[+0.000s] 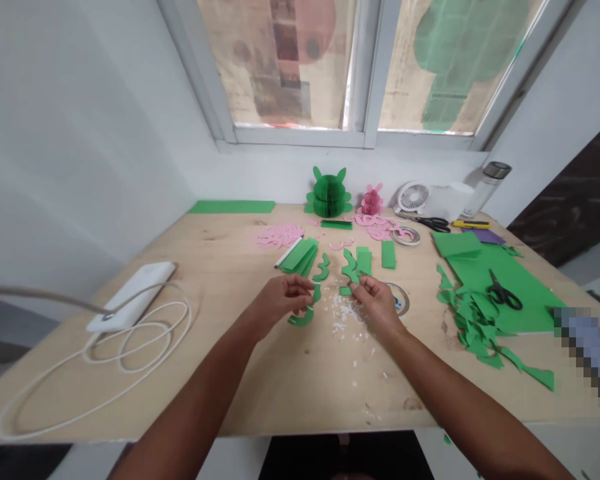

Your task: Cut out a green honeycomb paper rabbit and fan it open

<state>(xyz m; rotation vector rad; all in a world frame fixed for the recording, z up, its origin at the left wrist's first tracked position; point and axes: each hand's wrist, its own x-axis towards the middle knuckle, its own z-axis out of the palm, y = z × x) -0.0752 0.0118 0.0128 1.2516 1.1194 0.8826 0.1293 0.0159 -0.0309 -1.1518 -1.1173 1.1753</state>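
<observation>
My left hand (287, 299) has its fingers curled and closed on a wavy green paper cutout (303, 319), which shows small white patches. Thumb and fingertips of my right hand (377, 303) are pinched together. What they hold, if anything, is too small to make out. Beside those fingertips are a small green paper piece (345, 291) and another scalloped green cutout (349, 267). A third scalloped cutout (322, 268) lies just beyond my left fingers. Tiny white scraps (347, 313) are scattered between my hands. A roll of tape (399, 300) lies partly behind my right hand.
Folded green paper strips (300, 257) and pink cutouts (280, 235) lie farther back. A green honeycomb paper figure (329, 193) and a smaller pink one (371, 200) stand by the wall. Black scissors (504, 293) rest among green scraps at right. A white cabled box (133, 297) lies left.
</observation>
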